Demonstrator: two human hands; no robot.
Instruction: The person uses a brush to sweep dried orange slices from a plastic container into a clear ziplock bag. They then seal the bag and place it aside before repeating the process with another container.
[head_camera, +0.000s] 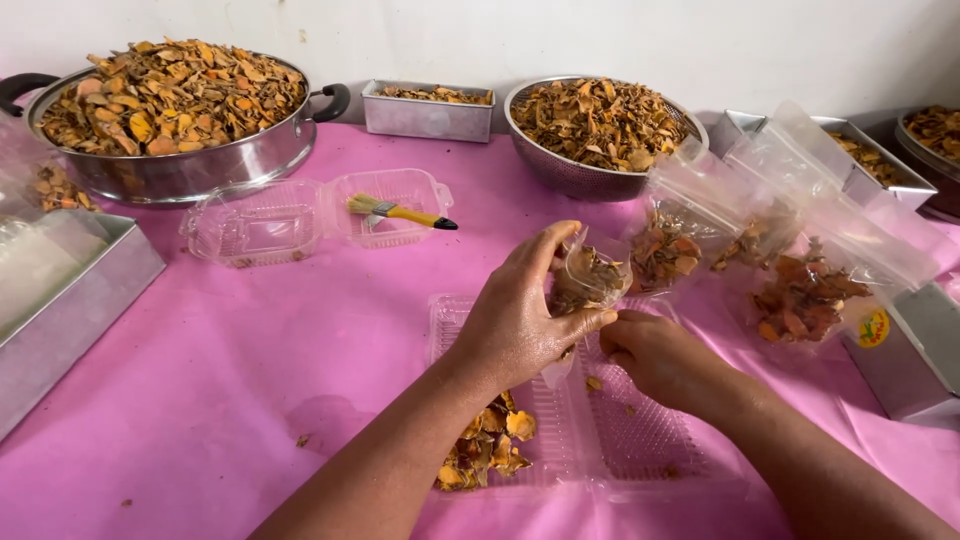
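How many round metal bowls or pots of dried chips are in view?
3: a handled steel pot back left, a steel colander bowl back centre, and a third bowl cut off far right.

I see a bright, evenly lit view with soft, diffuse light and only faint shadows under my arms on the pink cloth (250, 350). Glare shines off the steel pot (180, 165) and the clear bags (800, 190). The centre looks sharp; the edges bend slightly outward.
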